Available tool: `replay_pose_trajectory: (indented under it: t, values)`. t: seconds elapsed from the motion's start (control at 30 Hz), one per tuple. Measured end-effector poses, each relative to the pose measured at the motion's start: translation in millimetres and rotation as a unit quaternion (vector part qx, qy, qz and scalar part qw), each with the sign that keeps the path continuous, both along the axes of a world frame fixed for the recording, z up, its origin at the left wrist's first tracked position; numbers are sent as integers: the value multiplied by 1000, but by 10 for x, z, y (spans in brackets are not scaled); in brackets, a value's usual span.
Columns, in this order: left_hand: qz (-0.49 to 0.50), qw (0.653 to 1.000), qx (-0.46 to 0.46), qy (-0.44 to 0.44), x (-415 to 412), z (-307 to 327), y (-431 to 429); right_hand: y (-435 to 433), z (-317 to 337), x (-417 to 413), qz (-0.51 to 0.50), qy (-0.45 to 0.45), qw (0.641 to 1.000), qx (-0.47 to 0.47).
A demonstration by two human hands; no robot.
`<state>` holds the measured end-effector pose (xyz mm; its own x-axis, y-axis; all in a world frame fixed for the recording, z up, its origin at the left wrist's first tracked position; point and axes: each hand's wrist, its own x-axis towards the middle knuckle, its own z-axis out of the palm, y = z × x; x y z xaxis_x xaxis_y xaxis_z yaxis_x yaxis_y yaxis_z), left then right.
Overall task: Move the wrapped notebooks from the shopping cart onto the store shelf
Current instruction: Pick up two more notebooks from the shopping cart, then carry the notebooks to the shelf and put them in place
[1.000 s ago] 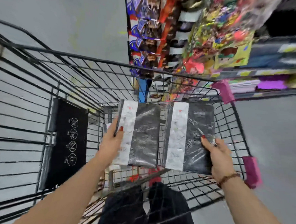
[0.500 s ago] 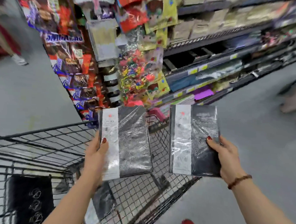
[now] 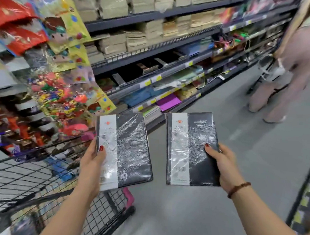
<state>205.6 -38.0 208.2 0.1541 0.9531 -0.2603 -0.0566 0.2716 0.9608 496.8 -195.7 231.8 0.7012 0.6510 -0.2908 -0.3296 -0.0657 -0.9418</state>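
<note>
A: Hand status?

B: Both loaded. Left hand (image 3: 93,157) grips the left notebook (image 3: 130,152) by its left edge. The thumb is on the white strip and the fingers are hidden behind. Right hand (image 3: 220,163) grips the right notebook (image 3: 188,148) by its right edge, thumb on the black cover and fingers behind.

A: Notebooks?

B: Same design on both: black cover, white strip down the left side, crinkled glossy clear wrap. Covers face the camera and the tops lean slightly left. There's a gap between them, no contact.

A: Position vs cart and shelf?

B: Both are in the air. The left one is over the near corner of the shopping cart (image 3: 19,180), above the rim. The right one is clear of the cart, over the grey floor (image 3: 217,212). Neither touches the store shelf (image 3: 154,50), which runs ahead and off to the right.

A: Shelf contents?

B: Upper tiers hold tan paper stacks and the middle holds dark books. Lower down are blue and green stacks plus a purple stack (image 3: 169,102). Yellow price tags sit on the rails.

A: Anything else?

B: Candy bags (image 3: 61,86) hang at left beyond the cart. There's a pink bumper (image 3: 128,195) on the cart corner and a beaded bracelet (image 3: 238,188) on the right wrist. A bystander (image 3: 279,88) stands in the aisle at right, blurred. Can't tell what's in the cart.
</note>
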Motion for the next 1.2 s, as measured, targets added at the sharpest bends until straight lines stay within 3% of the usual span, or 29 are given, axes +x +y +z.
replay_pose_trajectory:
  t: [0.4,0.67,0.9,1.2]
  values:
    - [14,1000,13,11,1217,-75,612,548,-173,1163,-23,33,999,-6]
    - [85,995,-42,-18,1768,-458,1550,1813,-242,1914,46,8,998,-33]
    - [134,988,-72,-12,2073,-425,2085,2847,-280,2365,101,29,993,-59]
    - [285,955,-82,-19,2315,-502,2293,4306,-497,2631,277,23,957,-85]
